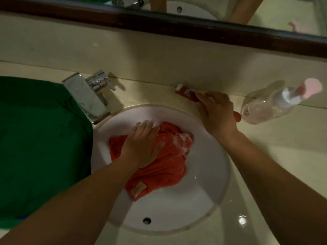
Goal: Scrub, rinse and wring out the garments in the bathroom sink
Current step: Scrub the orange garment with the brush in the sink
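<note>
Left hand (141,144) lies flat on the soapy red garment (168,165) in the sink (205,175) — open basin to its right; right hand (217,114) grips a red brush (184,91) beyond the rim.

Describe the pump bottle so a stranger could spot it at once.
Start at the white sink and look to the counter on its right. The bottle sits just past the right hand, which grips a red brush. It alone is clear, with a white pump and pink top.
</note>
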